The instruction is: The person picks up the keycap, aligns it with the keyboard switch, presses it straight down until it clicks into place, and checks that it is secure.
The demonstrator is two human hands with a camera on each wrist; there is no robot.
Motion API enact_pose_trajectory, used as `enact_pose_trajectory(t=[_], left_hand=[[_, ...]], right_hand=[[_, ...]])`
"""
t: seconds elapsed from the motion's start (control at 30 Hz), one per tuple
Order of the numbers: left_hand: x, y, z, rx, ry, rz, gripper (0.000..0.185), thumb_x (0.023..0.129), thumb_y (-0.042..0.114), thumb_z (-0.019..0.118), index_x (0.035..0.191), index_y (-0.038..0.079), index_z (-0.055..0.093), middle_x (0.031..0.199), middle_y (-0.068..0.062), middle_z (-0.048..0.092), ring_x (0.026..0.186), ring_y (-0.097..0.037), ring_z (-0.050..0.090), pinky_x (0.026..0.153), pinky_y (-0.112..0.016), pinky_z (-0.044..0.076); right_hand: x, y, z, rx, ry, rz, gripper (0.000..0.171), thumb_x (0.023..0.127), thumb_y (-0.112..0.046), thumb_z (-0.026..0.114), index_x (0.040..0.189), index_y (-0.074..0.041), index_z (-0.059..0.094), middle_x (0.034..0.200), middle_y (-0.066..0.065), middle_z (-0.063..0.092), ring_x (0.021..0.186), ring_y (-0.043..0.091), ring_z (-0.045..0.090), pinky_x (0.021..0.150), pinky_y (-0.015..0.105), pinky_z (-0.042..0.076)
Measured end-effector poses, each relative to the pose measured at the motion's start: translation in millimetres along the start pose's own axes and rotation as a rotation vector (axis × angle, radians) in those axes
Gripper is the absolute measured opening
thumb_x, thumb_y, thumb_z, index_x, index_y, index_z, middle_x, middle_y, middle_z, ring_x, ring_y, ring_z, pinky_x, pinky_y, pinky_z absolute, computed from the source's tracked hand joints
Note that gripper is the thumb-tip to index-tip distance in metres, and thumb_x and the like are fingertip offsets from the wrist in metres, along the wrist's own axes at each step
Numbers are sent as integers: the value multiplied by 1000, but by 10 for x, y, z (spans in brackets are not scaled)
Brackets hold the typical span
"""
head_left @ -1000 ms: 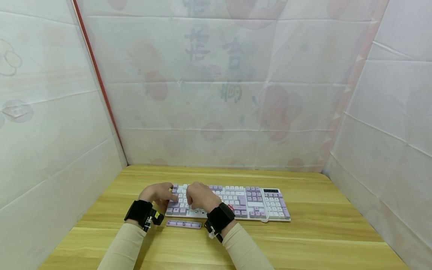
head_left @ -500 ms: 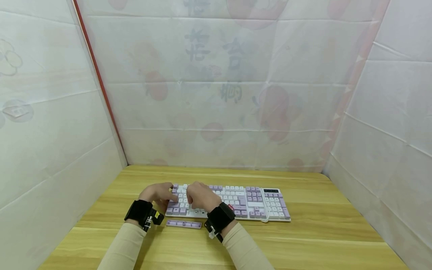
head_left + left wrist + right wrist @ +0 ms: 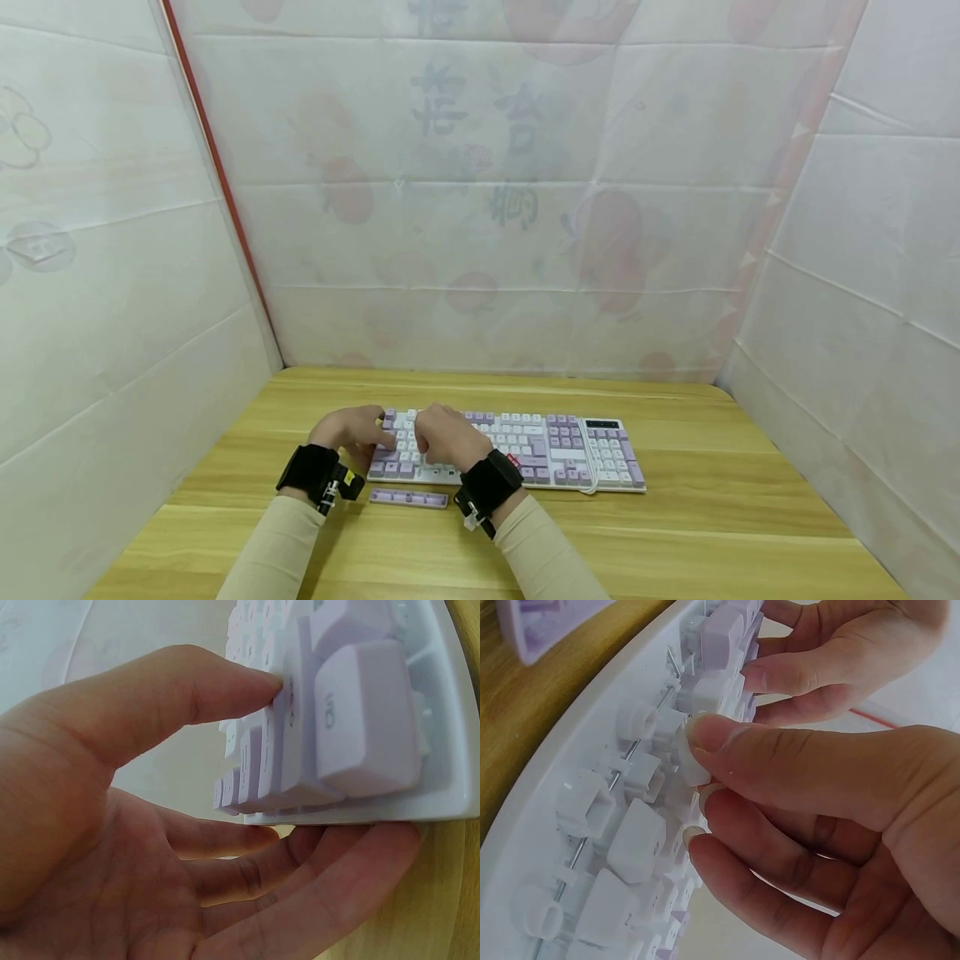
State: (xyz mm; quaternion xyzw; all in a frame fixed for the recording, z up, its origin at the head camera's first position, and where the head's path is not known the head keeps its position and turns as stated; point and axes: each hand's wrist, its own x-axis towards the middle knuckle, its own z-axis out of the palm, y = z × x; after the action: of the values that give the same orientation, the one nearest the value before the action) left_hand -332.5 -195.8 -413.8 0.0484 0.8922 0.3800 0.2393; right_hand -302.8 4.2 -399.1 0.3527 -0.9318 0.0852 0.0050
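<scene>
White sheeting with faint fruit prints is walling in a pale wooden surface (image 3: pixel 675 517) on three sides, and a person in beige sleeves is working at its near middle. Starting at the left, the left hand (image 3: pixel 347 431) is gripping the left end of the keyboard (image 3: pixel 570 450): its thumb (image 3: pixel 187 694) is pressing on the purple keys at the edge while its fingers (image 3: pixel 330 877) are curling under the white frame, apparently to brace the board so it does not slide or tip. Just near of that hand, toward the person, a long purple spacebar cap (image 3: pixel 408 498) is lying loose on the wood, likely set aside within reach; bare switch stems and a wire stabiliser are showing in the bottom row. Immediately right of the left hand, the right hand (image 3: pixel 447 437) is hovering over the left half of the board, its thumb and fingertips (image 3: pixel 712 735) pinching a white keycap (image 3: pixel 691 759), probably so it stays square on its stem. Beyond this hand, the rest of the board with its number pad is stretching away to the right, a white cable looping over it.
</scene>
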Motion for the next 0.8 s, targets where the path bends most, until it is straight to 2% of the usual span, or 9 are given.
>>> enact_pose_trajectory(t=[0.27, 0.7, 0.8], left_hand=[[-16, 1, 7, -10, 3, -2, 65, 82, 17, 69, 136, -3, 38, 99, -14, 62, 81, -23, 67, 67, -39, 59], [-13, 1, 12, 3, 16, 1, 67, 81, 18, 70, 136, -2, 38, 98, -14, 62, 81, -23, 65, 67, -39, 59], [-15, 2, 11, 4, 18, 1, 66, 81, 18, 70, 136, -2, 39, 98, -14, 62, 81, -23, 65, 67, -39, 59]], right_hand=[[-5, -12, 7, 24, -12, 13, 53, 75, 9, 67, 53, -20, 29, 60, -6, 14, 55, 9, 12, 47, 20, 17], [-31, -4, -11, 44, -23, 2, 50, 78, 7, 68, 52, -20, 35, 58, -6, 18, 56, 9, 14, 48, 21, 20], [-32, -2, -8, 47, -22, -1, 52, 78, 7, 67, 53, -20, 31, 59, -6, 16, 56, 9, 13, 49, 21, 19]])
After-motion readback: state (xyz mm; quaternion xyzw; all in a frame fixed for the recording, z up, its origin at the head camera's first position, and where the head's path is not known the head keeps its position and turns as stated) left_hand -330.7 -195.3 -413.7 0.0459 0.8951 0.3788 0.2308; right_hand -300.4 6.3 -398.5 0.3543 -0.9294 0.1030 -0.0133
